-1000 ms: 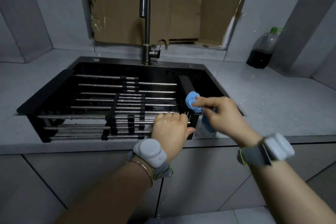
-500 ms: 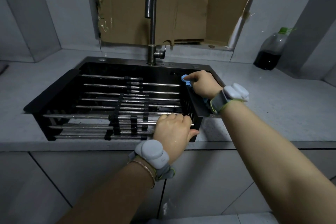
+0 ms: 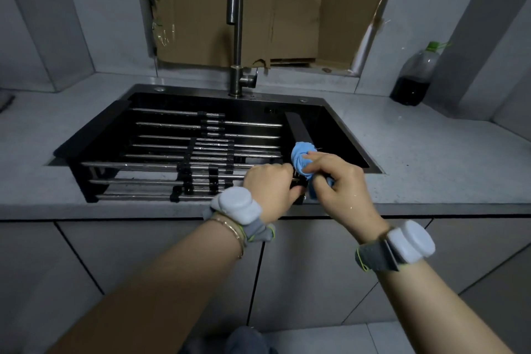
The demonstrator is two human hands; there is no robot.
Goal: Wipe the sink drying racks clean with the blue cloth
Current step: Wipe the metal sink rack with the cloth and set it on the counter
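1. Cloth first: the blue cloth is bunched into a wad and pressed onto the near part of the black end bar on the right side of the drying rack. The rack lies across the sink, which is set into the counter.
2. The right hand holds the wad with fingers and thumb curled round it, and a tail of cloth hangs below the palm.
3. The left hand is closed over the rack's near right corner. Its fingers hook over the front rods and the thumb tucks under, just beside the right hand. I judge it is steadying the rack.
4. The relation that matters is the end bar's long axis, which runs from the person's side away toward the faucet. The steel rods run crosswise, left to right. Since the cloth sits toward the bar's near end, the rest of the bar lies straight ahead of the right hand, away from the body.
5. The right hand is the nearer hand to that bar. The left hand lies to its left, out of the line of a stroke along the bar.
6. The rods and the left end bar stretch leftward, well apart from the cloth. Reaching them would, in my judgement, mean carrying the cloth across the left hand's hold or shifting that hold.
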